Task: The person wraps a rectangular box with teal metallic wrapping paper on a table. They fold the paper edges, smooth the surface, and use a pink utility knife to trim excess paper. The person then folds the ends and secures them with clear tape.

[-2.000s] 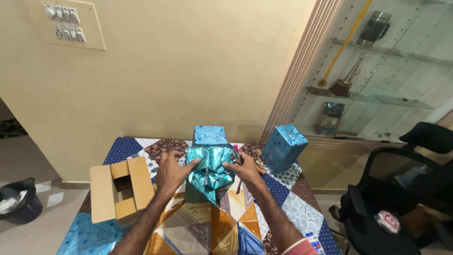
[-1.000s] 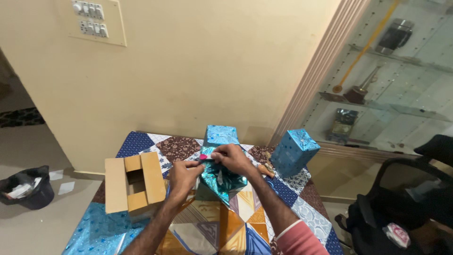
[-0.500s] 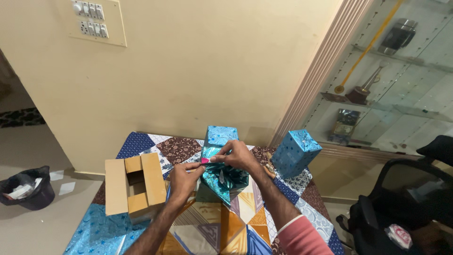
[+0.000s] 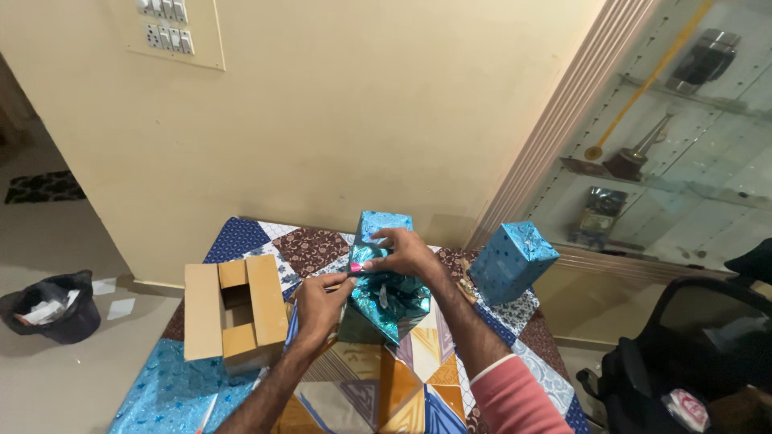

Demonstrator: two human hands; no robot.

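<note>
Pinching the crumpled top of a shiny teal foil-wrapped parcel (image 4: 384, 301), your left hand (image 4: 322, 304) and right hand (image 4: 406, 253) meet fingertip to fingertip above it. It sits mid-table on the patchwork cloth (image 4: 418, 378), just beside an open brown cardboard box (image 4: 229, 309), with two blue wrapped boxes (image 4: 511, 261) behind.

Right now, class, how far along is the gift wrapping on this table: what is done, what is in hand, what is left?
Done: two wrapped blue boxes, one at the wall and one at the table's right edge, look finished. In hand: the left hand and right hand pinch the shiny paper on a half-wrapped box, its folds loose. Left: closing those folds; the open cardboard box sits unwrapped.
</note>
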